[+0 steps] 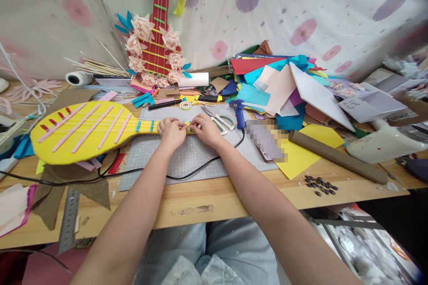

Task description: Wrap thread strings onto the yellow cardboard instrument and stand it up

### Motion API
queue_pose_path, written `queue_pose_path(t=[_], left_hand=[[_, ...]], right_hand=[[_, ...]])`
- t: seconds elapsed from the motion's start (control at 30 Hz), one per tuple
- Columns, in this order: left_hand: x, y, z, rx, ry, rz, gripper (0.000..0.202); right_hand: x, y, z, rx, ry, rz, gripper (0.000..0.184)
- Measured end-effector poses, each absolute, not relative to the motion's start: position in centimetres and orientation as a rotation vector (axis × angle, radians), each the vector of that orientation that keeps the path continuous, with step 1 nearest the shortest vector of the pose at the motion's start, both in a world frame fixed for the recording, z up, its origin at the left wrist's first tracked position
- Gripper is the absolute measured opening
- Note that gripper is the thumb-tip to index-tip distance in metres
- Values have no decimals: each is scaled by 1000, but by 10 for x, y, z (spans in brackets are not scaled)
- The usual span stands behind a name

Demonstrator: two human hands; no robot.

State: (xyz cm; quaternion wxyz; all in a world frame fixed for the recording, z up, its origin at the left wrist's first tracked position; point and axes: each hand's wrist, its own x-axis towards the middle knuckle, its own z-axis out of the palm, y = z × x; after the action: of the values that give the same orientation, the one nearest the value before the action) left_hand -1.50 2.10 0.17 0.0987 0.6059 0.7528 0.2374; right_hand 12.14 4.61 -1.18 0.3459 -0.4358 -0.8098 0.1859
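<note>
A yellow handmade toy guitar (79,139) lies on its back across the left of the bench, its neck pointing right onto the grey cutting mat (187,160). Pink strips cross its body, blue strips cross the neck, and thin strings run along it. My left hand (171,133) is closed over the neck with bent fingers. Close beside it, my right hand (205,130) pinches at the far end of the neck; what lies between its fingertips is hidden. Scissors (227,122) and a blue glue gun (238,113) lie just beyond my right hand.
A red toy guitar (158,49) with paper flowers leans against the curtain. Coloured paper (261,75) is heaped at the back right. A black cord (192,173) crosses the mat. A brown tube (337,156), black beads (321,185) and a metal ruler (68,218) lie around.
</note>
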Motion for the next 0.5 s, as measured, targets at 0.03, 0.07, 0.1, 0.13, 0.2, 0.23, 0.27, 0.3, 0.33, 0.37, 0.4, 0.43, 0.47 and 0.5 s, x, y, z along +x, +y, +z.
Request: queue_pose_path(t=[0.03,0.07,0.1,0.13,0.2,0.23,0.27,0.3,0.33,0.37,0.4,0.43,0.47,0.5], left_hand=[[-15,21,1,1808,2220,705,17],[-16,21,1,1824,2215,708,17],[-16,21,0,1839,2214,710,18],[-16,20,-1,1855,2215,713,18],[-16,19,-2,1893,2225,719,20],[-16,18,-3,1920,2230,722,20],[-16,17,-3,1952,2235,725,20],[-15,16,-3,1984,2239,728,20],[-15,15,-3,2016,2241,730,19],[-14,14,-2,2044,2241,731,19],[-14,13,-2,2068,2239,733,18],[-13,12,-1,2088,2233,736,18],[-13,12,-1,2107,2223,741,18],[-13,12,-1,2122,2209,749,17]], right_hand=[[122,46,-12,-1124,-2097,495,7],[123,46,-11,-1117,-2093,510,7],[125,47,-11,-1108,-2093,524,8],[127,48,-11,-1098,-2099,535,8],[132,50,-11,-1074,-2126,555,9],[134,51,-10,-1069,-2141,565,9],[137,52,-10,-1072,-2154,576,9],[139,53,-10,-1080,-2164,589,9],[141,54,-9,-1090,-2169,600,8],[143,55,-9,-1101,-2172,611,8],[144,55,-9,-1108,-2175,623,8],[145,56,-9,-1111,-2174,635,7],[145,56,-9,-1112,-2168,645,7],[145,56,-9,-1114,-2157,651,6]])
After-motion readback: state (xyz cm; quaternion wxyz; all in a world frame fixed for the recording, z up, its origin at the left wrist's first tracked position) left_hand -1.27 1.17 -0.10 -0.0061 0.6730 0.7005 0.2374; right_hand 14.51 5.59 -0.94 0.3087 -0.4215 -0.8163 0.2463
